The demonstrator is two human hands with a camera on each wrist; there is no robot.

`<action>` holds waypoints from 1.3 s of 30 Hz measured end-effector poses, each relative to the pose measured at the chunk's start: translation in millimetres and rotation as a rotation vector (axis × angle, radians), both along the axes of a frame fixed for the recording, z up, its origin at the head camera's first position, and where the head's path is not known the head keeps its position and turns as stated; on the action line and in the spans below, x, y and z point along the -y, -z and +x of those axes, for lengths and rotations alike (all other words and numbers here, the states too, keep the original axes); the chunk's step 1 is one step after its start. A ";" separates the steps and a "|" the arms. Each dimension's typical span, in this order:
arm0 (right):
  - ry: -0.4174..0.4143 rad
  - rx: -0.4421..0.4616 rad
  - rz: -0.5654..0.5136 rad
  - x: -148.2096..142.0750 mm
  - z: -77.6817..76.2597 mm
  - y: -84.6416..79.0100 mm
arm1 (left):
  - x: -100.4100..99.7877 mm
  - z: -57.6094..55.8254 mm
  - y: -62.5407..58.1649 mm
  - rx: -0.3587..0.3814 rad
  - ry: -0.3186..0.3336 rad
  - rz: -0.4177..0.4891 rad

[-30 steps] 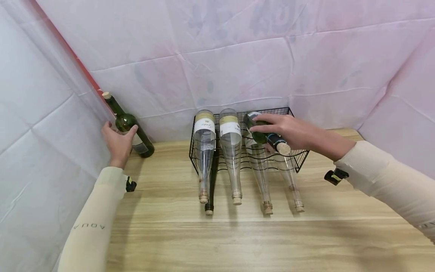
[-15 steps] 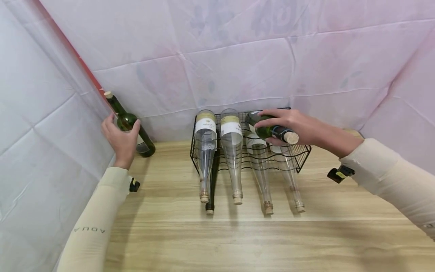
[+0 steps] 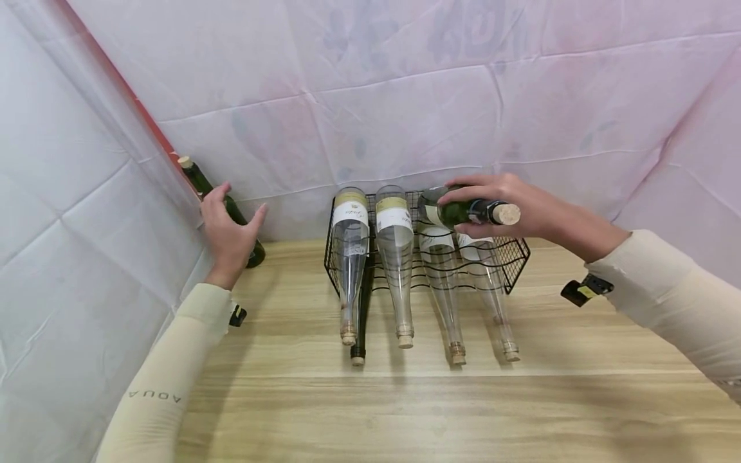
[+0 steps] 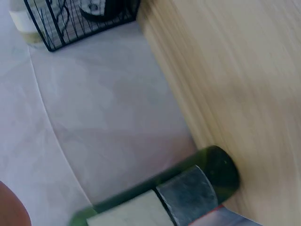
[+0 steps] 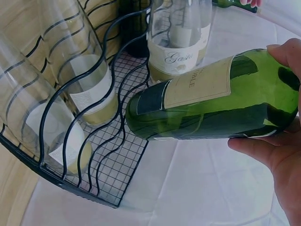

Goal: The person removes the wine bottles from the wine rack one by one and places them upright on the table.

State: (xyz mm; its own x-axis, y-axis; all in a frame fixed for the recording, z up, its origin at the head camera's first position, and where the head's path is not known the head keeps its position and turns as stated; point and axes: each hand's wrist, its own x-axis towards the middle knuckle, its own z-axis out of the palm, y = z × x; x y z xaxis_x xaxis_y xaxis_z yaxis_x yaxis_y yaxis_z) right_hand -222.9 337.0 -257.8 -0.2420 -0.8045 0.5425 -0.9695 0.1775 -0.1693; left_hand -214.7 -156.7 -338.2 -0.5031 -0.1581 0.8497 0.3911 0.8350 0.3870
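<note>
My right hand (image 3: pixel 518 199) grips a green wine bottle (image 3: pixel 454 211) around its neck and shoulder, cork towards the right. The bottle is tilted over the right part of a black wire rack (image 3: pixel 517 267). In the right wrist view its base end (image 5: pixel 146 106) is close to the rack's wavy wires (image 5: pixel 110 84); contact cannot be told. My left hand (image 3: pixel 226 235), thumb spread from the fingers, is before a second corked green bottle (image 3: pixel 193 175) at the back left. That bottle's labelled body (image 4: pixel 188 193) shows in the left wrist view, with my thumb (image 4: pixel 11 207) apart from it.
Several clear corked bottles lie in the rack, among them one at the left (image 3: pixel 351 251) and one at the right (image 3: pixel 494 302). A dark bottle (image 3: pixel 360 321) lies beneath the leftmost. White sheeting (image 3: pixel 405 122) hangs behind the wooden table (image 3: pixel 434 411).
My left hand has come off the standing bottle and moved right, its fingers spread. My right hand has shifted slightly right, turning the held bottle's cork end further right and up.
</note>
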 end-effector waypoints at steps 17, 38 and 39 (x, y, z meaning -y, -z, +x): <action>0.171 0.092 0.015 -3.7 9.4 -11.6 | -68.0 -3.1 -20.3 -0.042 0.346 -0.234; 0.109 0.032 -0.015 6.0 19.0 -23.4 | -129.6 1.5 -42.4 -0.004 0.611 -0.404; 0.115 0.033 -0.013 5.9 20.8 -24.7 | -131.8 1.8 -42.6 0.001 0.625 -0.404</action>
State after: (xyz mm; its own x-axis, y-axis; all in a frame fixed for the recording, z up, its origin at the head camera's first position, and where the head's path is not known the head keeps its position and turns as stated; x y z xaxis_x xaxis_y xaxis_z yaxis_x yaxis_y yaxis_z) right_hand -202.1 331.1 -233.1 -0.3505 -0.7630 0.5431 -0.9366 0.2851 -0.2039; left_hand -212.9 -24.9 -295.7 -0.3974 0.4824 0.7806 0.8396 0.5345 0.0971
